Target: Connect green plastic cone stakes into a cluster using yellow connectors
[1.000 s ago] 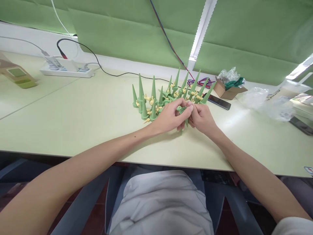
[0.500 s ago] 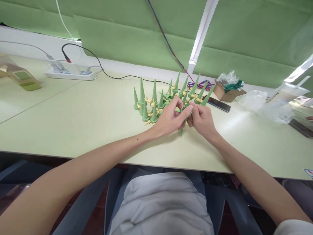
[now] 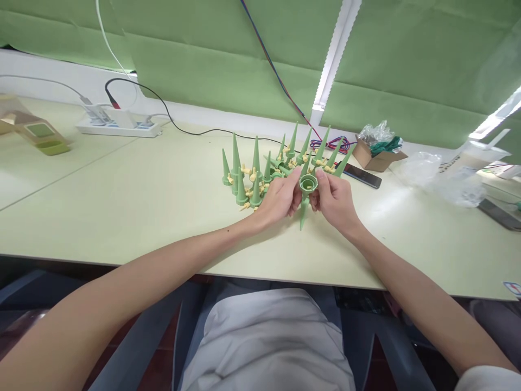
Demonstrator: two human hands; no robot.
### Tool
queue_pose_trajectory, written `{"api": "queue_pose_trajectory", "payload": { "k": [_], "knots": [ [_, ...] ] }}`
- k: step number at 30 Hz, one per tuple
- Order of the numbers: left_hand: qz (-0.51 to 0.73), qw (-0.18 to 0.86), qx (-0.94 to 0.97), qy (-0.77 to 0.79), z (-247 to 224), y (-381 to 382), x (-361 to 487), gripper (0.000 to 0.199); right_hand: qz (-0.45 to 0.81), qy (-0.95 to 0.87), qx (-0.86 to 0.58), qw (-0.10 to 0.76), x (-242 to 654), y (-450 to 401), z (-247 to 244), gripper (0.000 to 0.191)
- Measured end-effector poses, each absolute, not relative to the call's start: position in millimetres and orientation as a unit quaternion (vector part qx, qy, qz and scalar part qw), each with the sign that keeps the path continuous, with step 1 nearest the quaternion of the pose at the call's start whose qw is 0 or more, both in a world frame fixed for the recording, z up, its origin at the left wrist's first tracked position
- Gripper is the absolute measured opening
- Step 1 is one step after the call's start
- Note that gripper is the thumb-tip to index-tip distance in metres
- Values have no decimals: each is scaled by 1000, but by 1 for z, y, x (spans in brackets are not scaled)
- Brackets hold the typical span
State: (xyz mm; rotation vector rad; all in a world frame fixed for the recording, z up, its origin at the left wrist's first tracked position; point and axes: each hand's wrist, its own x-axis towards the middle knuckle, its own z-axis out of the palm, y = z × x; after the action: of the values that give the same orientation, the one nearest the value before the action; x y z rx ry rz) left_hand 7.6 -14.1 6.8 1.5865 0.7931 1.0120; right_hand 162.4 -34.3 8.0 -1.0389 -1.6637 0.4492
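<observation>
A green plant watering spike [image 3: 308,184] is between my hands, its round threaded opening facing up toward me and its pointed tip down over the table. My left hand [image 3: 280,197] is closed on its left side, the thumb near the rim. On the right side, my right hand [image 3: 337,200] pinches the spike, thumb at the rim. Several more green spikes [image 3: 235,157] with small yellow valves [image 3: 253,175] stand on the table behind and left of my hands. Some spikes are partly hidden by my fingers.
A phone [image 3: 362,176] lies behind my right hand, beside a small cardboard box [image 3: 378,157] holding plastic and green material. Farther right are a plastic bag [image 3: 462,187], a drink cup [image 3: 474,155] and another phone [image 3: 499,213]. A power strip [image 3: 118,128] sits at the back left.
My left thumb and fingers have moved off the top of the spike to its left side, uncovering the opening. The spike's mouth now shows more fully.
</observation>
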Motion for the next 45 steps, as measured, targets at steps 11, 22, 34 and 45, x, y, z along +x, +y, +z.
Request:
{"api": "queue_pose_trajectory", "payload": {
  "k": [11, 22, 34, 45],
  "knots": [
    [382, 566, 663, 306, 8, -11, 6, 66, 195, -711, -434, 518, 166, -32, 6, 55],
    [366, 559, 692, 275, 8, -13, 2, 58, 207, -710, -428, 519, 165, -35, 10, 57],
    [365, 560, 697, 258, 3, -11, 2, 59, 207, -718, -430, 507, 164, -35, 14, 59],
    [332, 515, 734, 292, 6, -5, -3, 65, 223, -734, -444, 463, 170, -34, 18, 63]
  ]
}}
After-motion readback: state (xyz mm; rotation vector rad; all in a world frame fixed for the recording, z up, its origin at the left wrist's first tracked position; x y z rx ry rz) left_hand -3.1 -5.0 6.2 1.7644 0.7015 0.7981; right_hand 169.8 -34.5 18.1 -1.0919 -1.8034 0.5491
